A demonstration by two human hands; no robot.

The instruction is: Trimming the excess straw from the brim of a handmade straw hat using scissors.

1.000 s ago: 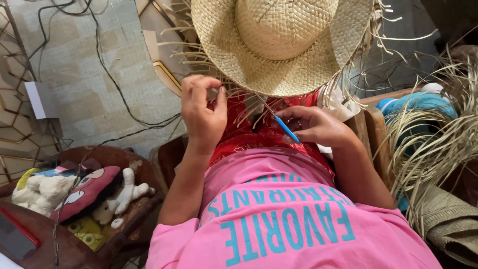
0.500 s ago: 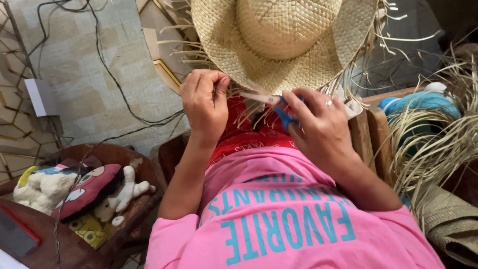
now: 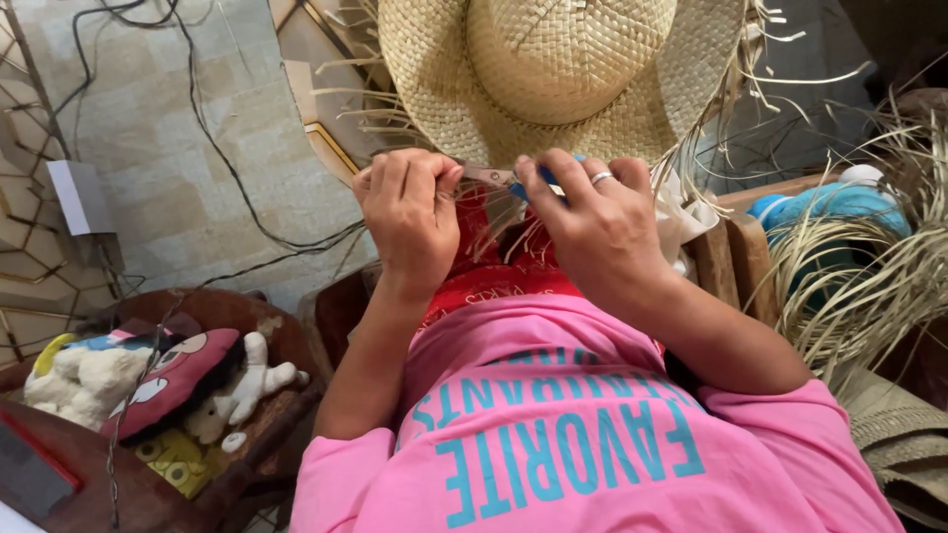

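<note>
Left hand [image 3: 410, 212] curled shut at the near brim edge of the straw hat [image 3: 563, 74], fingertips pinching loose straw strands [image 3: 484, 176] against the thumb. Right hand [image 3: 592, 222] just beside it, also closed, fingers wrapped on a blue-handled tool [image 3: 541, 178]; only a bit of blue handle shows between the fingers, tool type unclear. Ring on one right finger. Both hands nearly touch each other, knuckles up, working the same spot of the brim. Hat sits crown up on the lap above a red cloth [image 3: 499, 271], unwoven straw ends sticking out all round its rim. Pink shirt with teal lettering fills the bottom of the view. Right of the hat: bundle of dry straw [image 3: 859, 286], with a blue yarn ball [image 3: 829, 202] behind it on a wooden bench. Lower left: wooden chair [image 3: 148, 494] holding plush toys [image 3: 89, 380] and a red pillow [image 3: 173, 380]. Black cables [image 3: 212, 148] run over the tiled floor at upper left.
</note>
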